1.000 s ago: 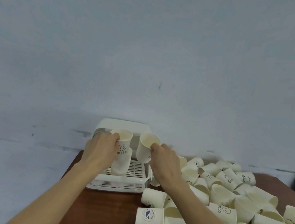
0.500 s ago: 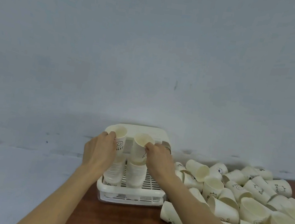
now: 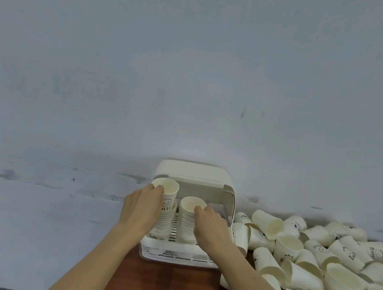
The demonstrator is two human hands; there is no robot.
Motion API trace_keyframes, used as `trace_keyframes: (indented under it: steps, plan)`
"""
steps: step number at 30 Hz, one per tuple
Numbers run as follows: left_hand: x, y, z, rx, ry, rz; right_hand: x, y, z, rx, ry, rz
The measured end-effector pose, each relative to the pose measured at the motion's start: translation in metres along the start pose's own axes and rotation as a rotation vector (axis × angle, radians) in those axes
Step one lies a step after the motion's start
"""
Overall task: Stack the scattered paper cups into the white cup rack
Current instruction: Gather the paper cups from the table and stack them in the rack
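Mostly the lower parts of the two cup stacks are hidden behind both hands, and the pile of loose cups (image 3: 316, 263) is cut off at the right edge. Left hand (image 3: 141, 207) is curled round the "HELLO" cup (image 3: 166, 190), which sits raised on top of the left stack (image 3: 164, 219). Right hand (image 3: 211, 226) grips the top cup (image 3: 192, 206) of the right stack, fingers over its rim. Both stacks stand upright inside the white cup rack (image 3: 182, 256), at the back of the brown counter (image 3: 165, 288).
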State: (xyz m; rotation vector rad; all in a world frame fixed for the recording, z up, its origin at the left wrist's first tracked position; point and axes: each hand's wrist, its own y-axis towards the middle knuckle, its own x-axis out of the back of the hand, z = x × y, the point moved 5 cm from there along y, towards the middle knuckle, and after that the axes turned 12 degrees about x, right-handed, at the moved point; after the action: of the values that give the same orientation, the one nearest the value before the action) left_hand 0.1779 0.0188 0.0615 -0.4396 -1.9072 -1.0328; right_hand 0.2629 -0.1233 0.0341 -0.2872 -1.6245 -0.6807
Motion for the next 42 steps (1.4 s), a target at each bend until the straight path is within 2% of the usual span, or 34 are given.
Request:
trace_keyframes:
  steps: [11, 15, 22, 37, 42]
  plan:
    - [-0.021, -0.026, -0.003, 0.056, 0.169, 0.245, 0.005, -0.020, 0.009, 0.006, 0.082, -0.034]
    - [-0.026, -0.033, -0.010, 0.080, 0.124, 0.254, 0.011, -0.032, 0.005, 0.013, 0.104, -0.073]
    - [-0.019, -0.060, -0.051, 0.005, -0.043, 0.139, 0.025, -0.059, -0.022, -0.037, 0.148, -0.070]
    - [-0.035, -0.149, -0.128, -0.221, -0.304, 0.260, 0.036, -0.161, -0.084, -0.220, 0.230, -0.179]
    - [-0.042, -0.179, -0.142, -0.234, -0.350, 0.336, 0.034, -0.208, -0.088, -0.270, 0.293, -0.228]
